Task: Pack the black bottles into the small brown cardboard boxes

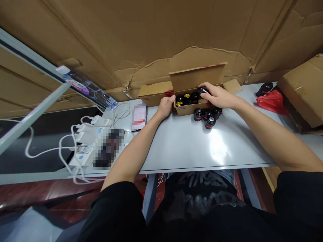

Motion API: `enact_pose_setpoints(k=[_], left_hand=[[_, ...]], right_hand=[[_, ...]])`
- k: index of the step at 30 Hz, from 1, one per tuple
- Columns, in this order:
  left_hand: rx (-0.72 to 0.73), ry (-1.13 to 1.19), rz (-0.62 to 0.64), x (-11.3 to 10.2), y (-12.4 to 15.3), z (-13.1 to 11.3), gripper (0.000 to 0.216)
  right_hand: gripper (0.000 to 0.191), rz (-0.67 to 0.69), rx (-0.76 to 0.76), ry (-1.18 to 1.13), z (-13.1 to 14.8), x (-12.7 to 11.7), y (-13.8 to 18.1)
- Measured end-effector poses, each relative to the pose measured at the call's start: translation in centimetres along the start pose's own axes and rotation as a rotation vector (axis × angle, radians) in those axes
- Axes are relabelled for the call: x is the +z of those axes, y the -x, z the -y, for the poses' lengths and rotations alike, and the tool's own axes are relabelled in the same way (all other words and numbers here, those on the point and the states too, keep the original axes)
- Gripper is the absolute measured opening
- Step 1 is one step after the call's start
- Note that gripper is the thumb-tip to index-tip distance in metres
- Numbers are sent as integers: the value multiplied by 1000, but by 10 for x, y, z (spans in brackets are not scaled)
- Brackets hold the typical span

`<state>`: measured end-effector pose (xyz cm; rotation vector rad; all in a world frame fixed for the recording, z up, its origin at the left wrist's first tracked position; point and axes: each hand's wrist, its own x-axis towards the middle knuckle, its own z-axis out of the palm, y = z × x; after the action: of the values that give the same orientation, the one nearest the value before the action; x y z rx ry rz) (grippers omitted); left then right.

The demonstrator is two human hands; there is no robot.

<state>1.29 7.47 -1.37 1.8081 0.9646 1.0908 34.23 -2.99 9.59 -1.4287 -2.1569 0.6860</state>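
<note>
Clamping a part (pixel 202 90) (axis hidden) is right hand (pixel 219 96); left hand (pixel 166 106) grips crosswise box (pixel 191 108).

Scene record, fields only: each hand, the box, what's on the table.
left hand: grips left wall of small open cardboard box
right hand: closed on black round part above the box
in box: black round parts with gold centres
in front of box: four black round parts with red rings on grey table
far right: red plastic bag
left: white power strip with cables
</note>
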Motion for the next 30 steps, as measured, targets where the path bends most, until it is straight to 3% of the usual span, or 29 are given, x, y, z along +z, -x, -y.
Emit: enact_pose_setpoints(k=[4, 11, 19, 30], left_hand=[[-3, 4, -5, -1, 0, 0, 108], [-9, 1, -8, 0, 1, -4, 107], [-21, -1, -6, 0, 2, -7, 101], [-37, -28, -31, -2, -3, -2, 107]], right_hand=[[72, 22, -8, 50, 2, -2, 0], [46, -45, -61, 172, -10, 3, -7], [60, -235, -91, -13, -15, 5, -6], [65, -176, -88, 13, -16, 4, -8]])
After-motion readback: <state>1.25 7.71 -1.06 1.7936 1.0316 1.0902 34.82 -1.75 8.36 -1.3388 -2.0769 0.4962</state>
